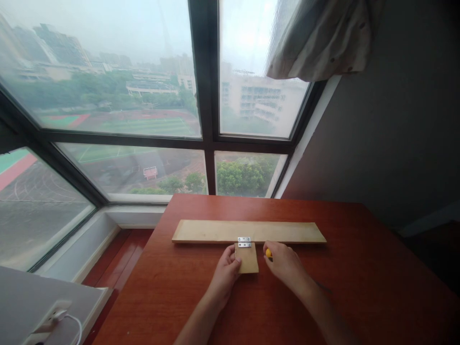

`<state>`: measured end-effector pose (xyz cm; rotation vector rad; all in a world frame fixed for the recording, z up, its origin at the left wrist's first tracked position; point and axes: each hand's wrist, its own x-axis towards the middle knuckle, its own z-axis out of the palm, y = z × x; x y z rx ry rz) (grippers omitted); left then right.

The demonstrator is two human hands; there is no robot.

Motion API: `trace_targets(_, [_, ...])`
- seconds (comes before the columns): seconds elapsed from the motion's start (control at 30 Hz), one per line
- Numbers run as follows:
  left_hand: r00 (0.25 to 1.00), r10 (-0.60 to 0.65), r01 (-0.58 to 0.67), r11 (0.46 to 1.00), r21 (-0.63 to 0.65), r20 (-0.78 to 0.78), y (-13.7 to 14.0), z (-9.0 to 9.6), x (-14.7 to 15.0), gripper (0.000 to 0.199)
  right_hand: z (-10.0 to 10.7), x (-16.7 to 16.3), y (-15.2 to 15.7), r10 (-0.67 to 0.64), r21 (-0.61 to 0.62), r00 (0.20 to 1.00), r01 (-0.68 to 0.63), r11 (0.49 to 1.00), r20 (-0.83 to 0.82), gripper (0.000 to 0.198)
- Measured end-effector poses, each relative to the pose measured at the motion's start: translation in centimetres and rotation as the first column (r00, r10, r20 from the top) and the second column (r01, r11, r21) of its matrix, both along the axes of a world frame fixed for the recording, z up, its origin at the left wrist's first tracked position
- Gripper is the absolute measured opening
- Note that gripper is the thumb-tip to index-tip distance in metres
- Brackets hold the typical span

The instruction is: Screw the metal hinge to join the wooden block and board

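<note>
Head-worn view, wide, looks forward and down; left hand (226,269) and right hand (284,261) near, low centre; table (154,287) beneath, window (205,139) beyond, slightly downward.

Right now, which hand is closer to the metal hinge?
Left. The left hand grips the small wooden piece by its left edge, just below and left of the hinge. The right hand, holding a yellow object, is off to the right, apart from it.
</note>
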<state>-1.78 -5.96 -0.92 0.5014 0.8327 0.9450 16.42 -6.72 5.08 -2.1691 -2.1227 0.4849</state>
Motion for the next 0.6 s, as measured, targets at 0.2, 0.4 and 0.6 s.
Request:
trace_targets(0.2, [1.000,-0.006,0.006,1.000,0.013,0.004,-0.2,0.7,0.0,0.053,-1.7,0.2,-0.7,0.018,-0.019,0.999,-0.017,1.000,0.033,0.009])
trace_targets(0.4, [1.000,0.002,-0.002,1.000,0.009,0.002,-0.3,0.8,0.0,0.053,-2.5,0.4,-1.2,0.030,-0.006,1.000,-0.030,1.000,-0.001,0.010])
trace_targets(0.6, [1.000,-0.004,0.004,1.000,0.006,0.009,-0.2,0.3,0.0,0.053,-0.6,1.3,-0.7,-0.010,0.108,0.990,0.025,0.994,-0.142,0.012])
